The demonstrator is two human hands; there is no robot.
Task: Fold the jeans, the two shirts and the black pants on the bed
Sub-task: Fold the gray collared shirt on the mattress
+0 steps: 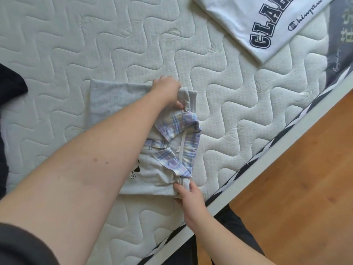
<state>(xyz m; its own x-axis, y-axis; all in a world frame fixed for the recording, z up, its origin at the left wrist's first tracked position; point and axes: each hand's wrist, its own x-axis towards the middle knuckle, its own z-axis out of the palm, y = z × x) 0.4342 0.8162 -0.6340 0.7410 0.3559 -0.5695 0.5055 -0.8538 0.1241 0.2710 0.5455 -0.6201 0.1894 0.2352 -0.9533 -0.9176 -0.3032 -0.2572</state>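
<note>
A grey shirt (152,169) with a plaid collar (177,134) lies partly folded on the quilted white mattress (76,44), close to the bed's near edge. Its body runs along that edge, with a small black drawing showing on the front just beside the left forearm. The left hand (168,90) reaches across the shirt and grips a bunched fold of grey cloth at the far shoulder, thumb and curled fingers closed around it. The right hand (189,196) pinches the near shoulder of the same shirt between thumb and fingers, right by the bed's white frame (286,138). The plaid collar sits between the two hands, standing up a little and open, with a white neck tape visible inside it. A flat grey panel of the shirt extends away from the left hand toward the left side of the mattress. A folded white shirt (248,22) with dark block letters rests at the far right corner of the mattress, well apart from the grey one. A piece of black cloth (9,83) shows at the left edge of the mattress; what garment it is cannot be told. Past the frame lies a wooden floor (305,188), and the person's dark trouser legs (238,236) stand beside the bed.
</note>
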